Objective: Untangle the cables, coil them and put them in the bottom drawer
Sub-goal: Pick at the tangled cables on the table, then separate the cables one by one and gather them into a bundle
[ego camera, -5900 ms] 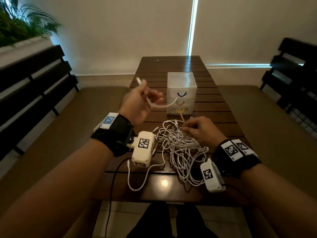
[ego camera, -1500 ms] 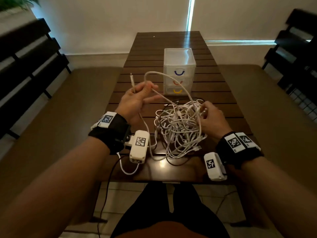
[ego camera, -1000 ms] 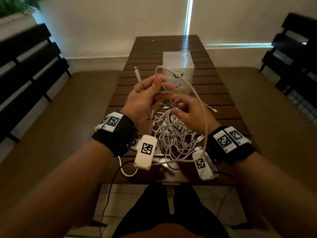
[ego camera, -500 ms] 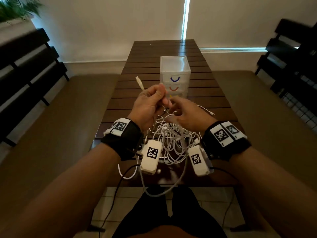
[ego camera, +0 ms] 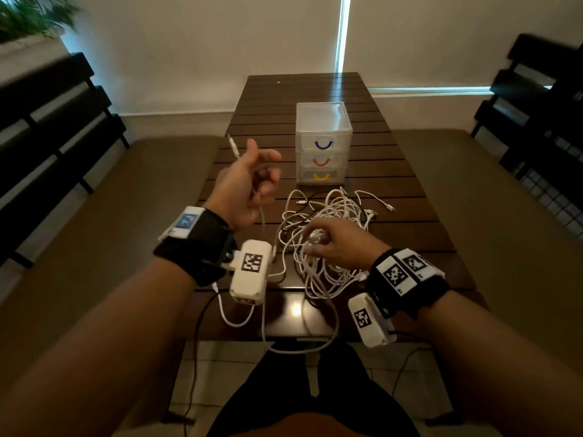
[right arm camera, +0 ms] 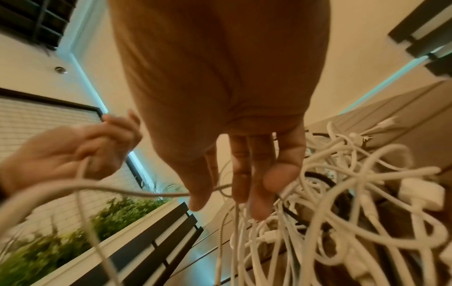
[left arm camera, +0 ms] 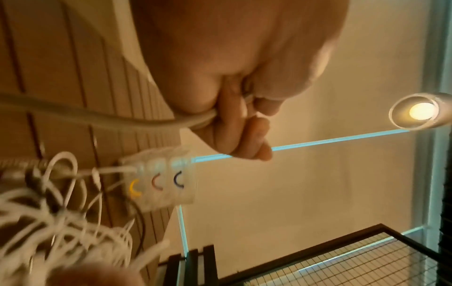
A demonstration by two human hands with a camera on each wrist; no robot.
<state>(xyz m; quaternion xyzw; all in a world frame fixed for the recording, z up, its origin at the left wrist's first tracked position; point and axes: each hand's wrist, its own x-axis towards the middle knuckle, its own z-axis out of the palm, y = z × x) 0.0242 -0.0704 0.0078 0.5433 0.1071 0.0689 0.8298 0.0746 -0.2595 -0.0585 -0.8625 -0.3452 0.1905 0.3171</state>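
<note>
A tangle of white cables (ego camera: 328, 234) lies on the dark slatted table (ego camera: 303, 89) in front of a clear three-drawer unit (ego camera: 323, 143). Its bottom drawer (ego camera: 321, 176) has a yellow handle, and all drawers are closed. My left hand (ego camera: 262, 167) is raised left of the unit and grips one white cable (left arm camera: 97, 116), whose plug end (ego camera: 233, 145) sticks up past the thumb. That cable drops in a long loop (ego camera: 296, 350) over the table's near edge. My right hand (ego camera: 312, 244) hovers over the tangle, its straight fingers (right arm camera: 254, 193) touching the strands without gripping them.
Padded benches with dark slatted backs run along both sides of the table. A planter with green leaves (ego camera: 28, 20) stands at the far left. A thin black cable (ego camera: 315, 197) runs through the white tangle. The table's far half behind the drawer unit is bare wood.
The hands were together in front of the drawers. Now my left hand has pulled up and to the left with its cable, and my right hand has let go and dropped to the tangle.
</note>
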